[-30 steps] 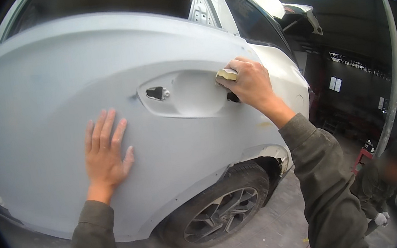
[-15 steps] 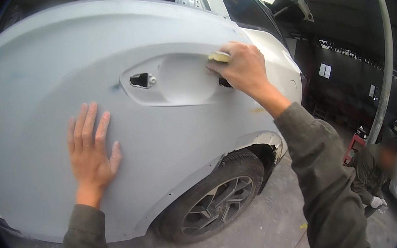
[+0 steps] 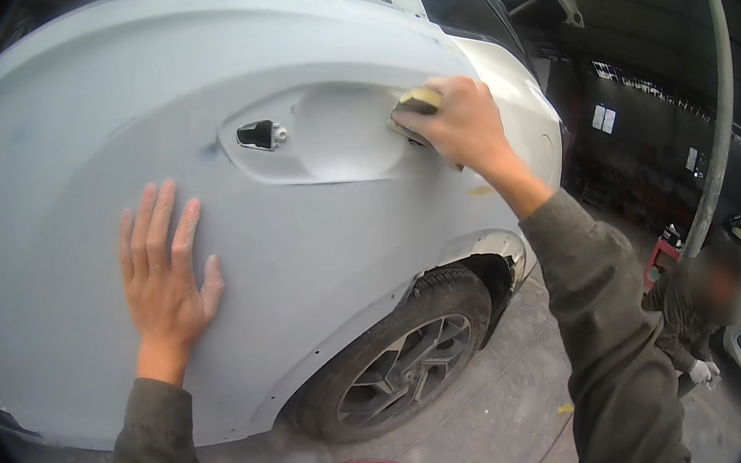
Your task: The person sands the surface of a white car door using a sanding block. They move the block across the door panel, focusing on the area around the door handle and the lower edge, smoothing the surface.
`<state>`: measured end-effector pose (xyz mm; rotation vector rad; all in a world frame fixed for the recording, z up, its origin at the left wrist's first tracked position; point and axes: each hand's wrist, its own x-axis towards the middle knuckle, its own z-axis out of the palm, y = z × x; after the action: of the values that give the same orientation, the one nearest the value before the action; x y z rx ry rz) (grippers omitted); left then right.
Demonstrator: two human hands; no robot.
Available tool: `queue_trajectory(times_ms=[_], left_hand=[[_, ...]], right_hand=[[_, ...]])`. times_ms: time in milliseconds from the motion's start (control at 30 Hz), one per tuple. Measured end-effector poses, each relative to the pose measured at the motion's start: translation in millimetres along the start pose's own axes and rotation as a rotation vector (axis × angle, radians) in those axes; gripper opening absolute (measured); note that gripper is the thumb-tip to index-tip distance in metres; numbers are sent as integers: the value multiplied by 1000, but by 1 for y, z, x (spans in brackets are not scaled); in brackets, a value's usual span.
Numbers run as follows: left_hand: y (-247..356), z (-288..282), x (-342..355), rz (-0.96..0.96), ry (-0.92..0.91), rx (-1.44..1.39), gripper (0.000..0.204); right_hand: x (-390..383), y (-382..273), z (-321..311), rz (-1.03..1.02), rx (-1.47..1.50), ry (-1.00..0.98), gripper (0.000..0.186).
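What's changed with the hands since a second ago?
The view has tipped downward, so the grey panel sits higher in the picture. The right hand has turned slightly, showing more of the side of its yellowish pad. Nothing was taken or let go: the pad stays by the recess's right end, the left hand flat on the panel.

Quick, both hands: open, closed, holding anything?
Left hand: open, fingers spread, palm down on the grey door panel.
Right hand: closed around a yellowish pad at the handle recess.
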<state>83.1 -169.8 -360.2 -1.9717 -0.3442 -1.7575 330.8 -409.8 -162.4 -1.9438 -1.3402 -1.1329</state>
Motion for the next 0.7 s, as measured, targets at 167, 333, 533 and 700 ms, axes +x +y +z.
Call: queue_trajectory(times_ms=[167,333,533,700], left_hand=[[3,1,3,-6,-18,4,66],[-2,-1,0,-2,-1,23,67],[0,1,-1,-14,-4,1,69],[1,0,0,-14,-1,-8,71]], right_hand=[[-1,-2,10,-129,-52,204,29],[1,-2,4,14,98,18,28],[0,8,17,-74,60,161,32],[9,-1,5,-58,33,95,34]])
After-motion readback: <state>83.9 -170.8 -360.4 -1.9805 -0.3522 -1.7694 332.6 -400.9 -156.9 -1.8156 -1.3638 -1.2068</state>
